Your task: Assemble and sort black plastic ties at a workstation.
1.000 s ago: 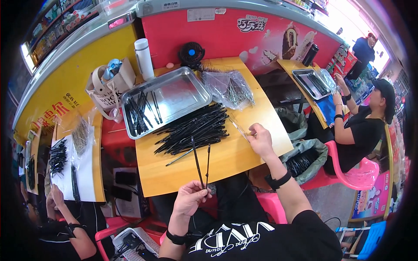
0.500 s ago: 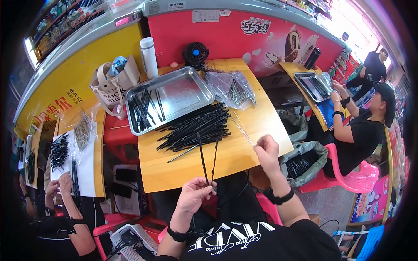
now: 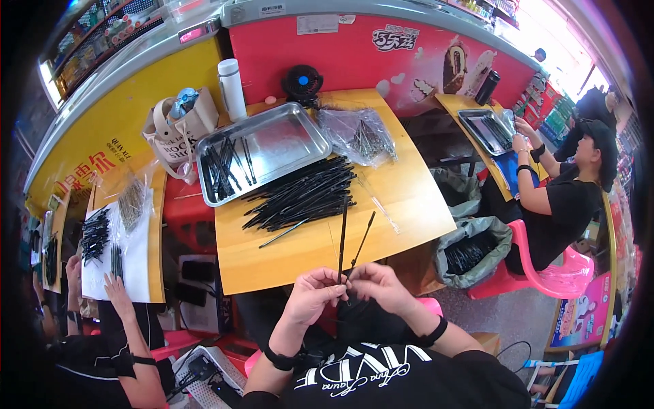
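My left hand (image 3: 315,294) is closed, pinching two slender black rods by their lower ends. One black rod (image 3: 343,235) points almost straight up; the other black rod (image 3: 364,235) leans right and has a small bump low on it. My right hand (image 3: 383,288) meets the left at the rods' base, fingers pressed together; what they pinch is hidden. A faint thin wire seems to rise beside the rods. Beyond my hands a heap of black rods (image 3: 300,194) lies on the wooden table (image 3: 409,211), and several thin pale wires (image 3: 383,210) lie to its right.
Behind the heap stands a metal tray (image 3: 286,133) holding more black rods. A plastic bag of wires (image 3: 364,136), a small fan (image 3: 302,83), a white bottle (image 3: 231,88) and a tote bag (image 3: 180,129) are around it. Co-workers sit at tables on both sides.
My right hand has come from the pale wires at the table's right to meet my left hand. The rods have shifted right and up with the left hand.
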A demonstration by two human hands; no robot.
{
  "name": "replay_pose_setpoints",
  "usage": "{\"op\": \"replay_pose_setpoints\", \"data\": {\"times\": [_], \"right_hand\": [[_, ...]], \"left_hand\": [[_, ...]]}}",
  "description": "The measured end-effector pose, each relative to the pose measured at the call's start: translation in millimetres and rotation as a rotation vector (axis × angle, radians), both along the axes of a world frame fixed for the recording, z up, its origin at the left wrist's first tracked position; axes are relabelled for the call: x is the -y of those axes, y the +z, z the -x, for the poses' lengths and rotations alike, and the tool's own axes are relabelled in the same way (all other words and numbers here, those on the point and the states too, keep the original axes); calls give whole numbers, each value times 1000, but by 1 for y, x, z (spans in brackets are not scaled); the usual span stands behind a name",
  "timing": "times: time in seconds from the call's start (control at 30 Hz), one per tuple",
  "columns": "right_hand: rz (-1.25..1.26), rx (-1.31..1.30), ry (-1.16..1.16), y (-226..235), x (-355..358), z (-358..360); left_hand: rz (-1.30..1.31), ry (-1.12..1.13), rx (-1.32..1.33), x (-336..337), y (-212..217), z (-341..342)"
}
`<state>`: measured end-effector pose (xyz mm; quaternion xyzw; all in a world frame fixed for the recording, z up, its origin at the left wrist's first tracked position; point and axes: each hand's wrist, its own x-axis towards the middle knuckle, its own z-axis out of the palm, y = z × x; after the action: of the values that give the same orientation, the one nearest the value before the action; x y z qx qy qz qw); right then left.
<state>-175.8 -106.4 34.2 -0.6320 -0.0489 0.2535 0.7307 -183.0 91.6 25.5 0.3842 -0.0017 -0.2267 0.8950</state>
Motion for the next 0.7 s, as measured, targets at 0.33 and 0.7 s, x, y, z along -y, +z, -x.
{"op": "replay_pose_setpoints", "data": {"times": [0.33, 0.7], "right_hand": [[-247, 108, 96, -4, -32, -31], [134, 296, -203, 29, -28, -34]], "left_hand": [[0, -66, 17, -9, 5, 12], [-16, 104, -13, -12, 1, 11]]}}
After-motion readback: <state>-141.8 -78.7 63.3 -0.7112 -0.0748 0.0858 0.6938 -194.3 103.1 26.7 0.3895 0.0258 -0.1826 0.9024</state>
